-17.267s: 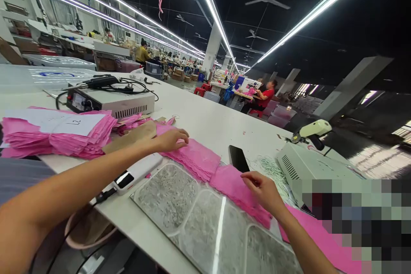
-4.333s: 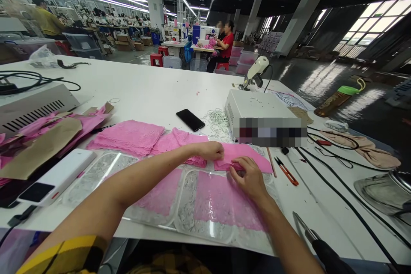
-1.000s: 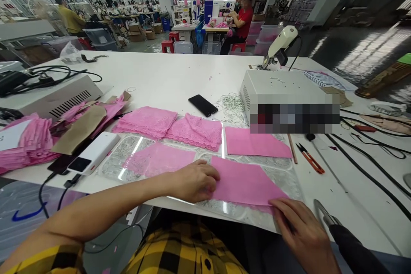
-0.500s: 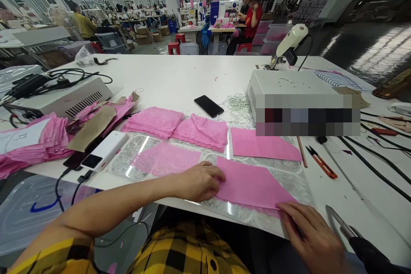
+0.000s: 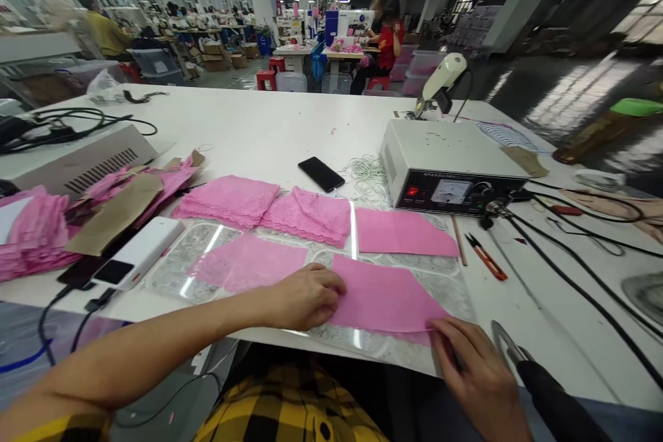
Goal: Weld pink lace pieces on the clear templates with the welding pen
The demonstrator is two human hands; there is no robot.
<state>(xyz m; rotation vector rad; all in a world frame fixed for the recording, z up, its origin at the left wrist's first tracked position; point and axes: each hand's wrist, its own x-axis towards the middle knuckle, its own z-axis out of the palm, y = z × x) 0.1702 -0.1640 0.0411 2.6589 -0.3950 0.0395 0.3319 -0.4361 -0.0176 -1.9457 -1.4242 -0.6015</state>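
Note:
A smooth pink fabric panel (image 5: 383, 295) lies at the table's front edge, over a clear patterned template sheet (image 5: 176, 276). Pinched at its left edge, the panel is under the curled fingers of my left hand (image 5: 308, 295). My right hand (image 5: 476, 369) grips its lower right corner between thumb and fingers. Another layer of pink fabric (image 5: 409, 337) peeks out below the panel. Just right of my right hand is a black-handled tool with a metal tip (image 5: 539, 376). A sheer pink piece (image 5: 259, 262) lies left of the panel, and a second smooth pink panel (image 5: 401, 231) lies behind it.
Behind are lace-edged pink stacks (image 5: 228, 200), a phone (image 5: 321, 173), tangled thread (image 5: 365, 176) and a metered control box (image 5: 450, 162). Orange thread snips (image 5: 487, 257) and black cables (image 5: 574, 276) lie right. A power bank (image 5: 137, 252) and pink bundles (image 5: 31, 238) sit left.
The whole view has swung to the right, so the table's things appear farther left. Both hands keep their places on the pink panel, which has barely moved.

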